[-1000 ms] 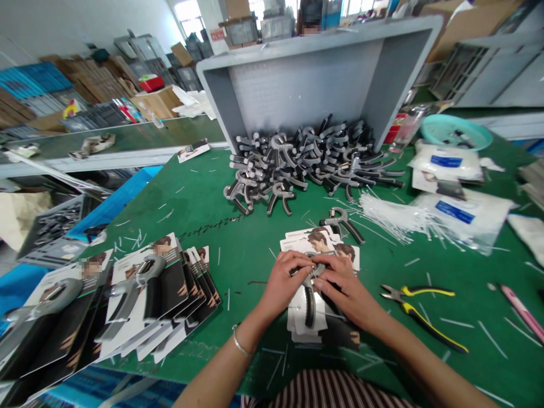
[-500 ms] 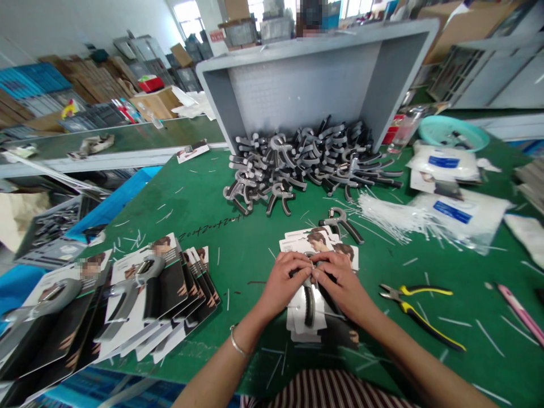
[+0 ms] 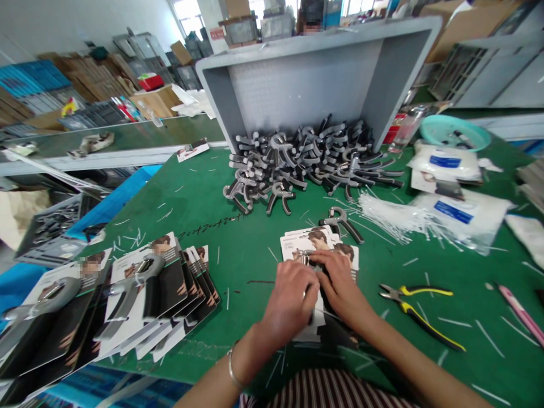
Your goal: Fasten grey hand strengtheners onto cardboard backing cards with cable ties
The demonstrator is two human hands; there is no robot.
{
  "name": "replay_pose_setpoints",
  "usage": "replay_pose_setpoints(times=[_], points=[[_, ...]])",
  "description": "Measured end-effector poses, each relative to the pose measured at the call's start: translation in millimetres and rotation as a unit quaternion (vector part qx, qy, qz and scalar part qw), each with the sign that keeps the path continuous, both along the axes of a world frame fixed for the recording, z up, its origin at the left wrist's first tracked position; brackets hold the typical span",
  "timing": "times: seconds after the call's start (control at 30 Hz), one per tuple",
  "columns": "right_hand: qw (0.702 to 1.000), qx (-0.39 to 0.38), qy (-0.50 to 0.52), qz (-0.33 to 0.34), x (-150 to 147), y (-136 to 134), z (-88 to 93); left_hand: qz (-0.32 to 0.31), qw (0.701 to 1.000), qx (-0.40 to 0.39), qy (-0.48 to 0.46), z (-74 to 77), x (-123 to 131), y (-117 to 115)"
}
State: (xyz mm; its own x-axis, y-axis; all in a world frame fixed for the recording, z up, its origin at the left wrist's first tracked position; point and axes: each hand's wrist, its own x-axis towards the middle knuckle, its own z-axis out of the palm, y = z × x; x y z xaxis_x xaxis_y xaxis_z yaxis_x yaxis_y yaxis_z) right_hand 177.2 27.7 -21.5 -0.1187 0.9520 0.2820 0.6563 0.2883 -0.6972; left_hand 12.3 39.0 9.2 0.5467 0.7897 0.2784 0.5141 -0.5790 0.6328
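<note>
My left hand is curled closed over a grey and black hand grip strengthener, whose metal spring shows above my knuckles. What its fingertips pinch is hidden. My right hand presses on the other side of the same grip, fingers bent and thumb pointing toward my left hand. Beneath both hands lies a small stack of printed backing cards. Just beyond the cards rests another hand grip. Yellow and black cutting pliers lie right of my right hand.
A tipped grey crate stands at the back with a heap of hand grips. White cable ties and plastic bags are at right. Carded grips are stacked at left. A pink cutter lies far right.
My left hand has turned over and curled, with its knuckles up, and has shifted slightly down. The grip's spring is now uncovered. My right hand stays nearly in place.
</note>
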Motion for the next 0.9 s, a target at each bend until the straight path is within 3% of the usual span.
replay_pose_setpoints(times=[0.1,0.17,0.3,0.47,0.6,0.67,0.77,0.9], points=[[1.0,-0.008,0.01,0.013,-0.9,1.0,0.3,-0.068,0.99,0.07,0.102,-8.8,3.2,-21.2],[0.999,-0.015,0.018,0.023,-0.3,0.7,1.8,-0.083,0.99,0.072,0.094,-11.0,1.4,-24.4],[0.999,-0.01,0.033,0.013,-2.4,0.0,2.0,-0.012,0.999,0.025,-0.023,-7.7,-3.0,-17.1],[0.999,0.002,0.046,0.007,-5.3,3.5,-1.4,-0.039,0.987,0.092,0.126,-11.2,7.4,-27.1],[0.999,-0.01,0.033,0.032,6.3,-5.3,17.7,0.087,0.983,0.07,0.145,0.2,1.0,-43.3],[0.997,-0.032,0.001,0.073,13.2,-17.0,33.0,0.142,0.977,0.035,0.156,5.4,-9.1,-50.4],[0.986,-0.05,-0.087,0.134,13.8,-34.7,47.5,0.149,0.97,-0.027,0.189,2.6,-21.1,-57.0],[0.966,-0.008,-0.206,0.157,-4.3,-40.8,41.1,0.124,0.973,-0.033,0.192,-7.6,-23.2,-55.7]])
